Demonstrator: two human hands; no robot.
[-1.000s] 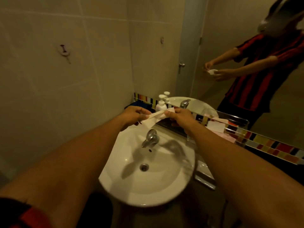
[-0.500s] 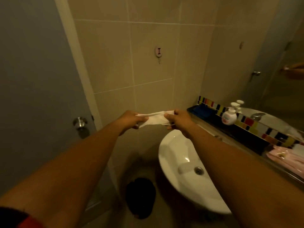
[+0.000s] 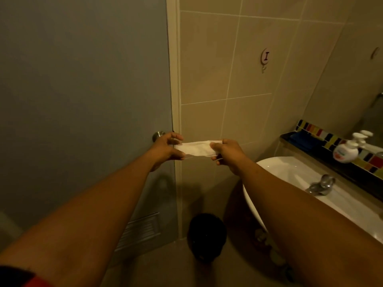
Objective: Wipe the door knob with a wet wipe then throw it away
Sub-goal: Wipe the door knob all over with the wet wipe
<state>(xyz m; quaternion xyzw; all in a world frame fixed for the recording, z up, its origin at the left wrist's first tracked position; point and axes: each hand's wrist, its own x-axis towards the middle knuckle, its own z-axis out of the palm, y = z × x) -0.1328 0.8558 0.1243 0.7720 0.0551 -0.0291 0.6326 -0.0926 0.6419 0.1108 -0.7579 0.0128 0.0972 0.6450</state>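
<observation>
A white wet wipe is stretched flat between my two hands at chest height. My left hand pinches its left end, and my right hand pinches its right end. The round metal door knob sits on the grey door right behind my left hand, which partly hides it. A black bin stands on the floor below the wipe, beside the door frame.
A white sink with a chrome tap fills the right side. A soap pump bottle stands on the dark ledge by the coloured tile strip. A wall hook hangs on the tiled wall. A vent sits low in the door.
The view has swung left from the sink to the door. Both hands, still holding the wipe stretched between them, now sit right by the door knob.
</observation>
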